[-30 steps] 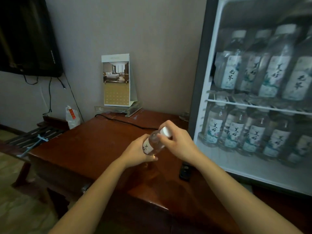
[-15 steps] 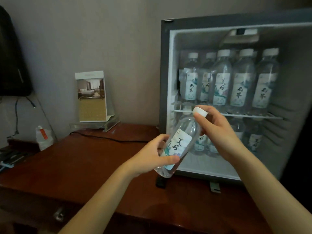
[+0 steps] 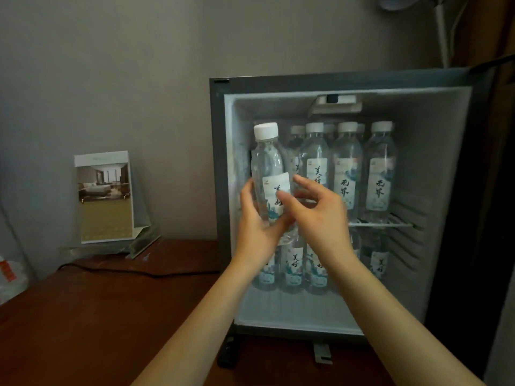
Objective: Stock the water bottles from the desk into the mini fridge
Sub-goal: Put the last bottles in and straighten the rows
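A clear water bottle (image 3: 267,165) with a white cap and a pale label stands upright at the left end of the mini fridge's (image 3: 217,162) upper shelf opening. My left hand (image 3: 257,229) grips its lower half from the left. My right hand (image 3: 317,215) touches its front and right side with thumb and fingers spread. Several like bottles (image 3: 347,168) fill the upper wire shelf to the right, and more bottles (image 3: 292,266) stand on the fridge floor behind my wrists.
The fridge sits open on a dark wooden desk (image 3: 97,316). A standing calendar card (image 3: 104,196) in a clear holder is at the back left, with a black cable (image 3: 139,271) running along the desk. A white bag (image 3: 11,274) lies at the left edge.
Both hands have lifted the bottle from a tilt above the desk to upright at the upper shelf's left end. My right hand moved from the cap down to the label.
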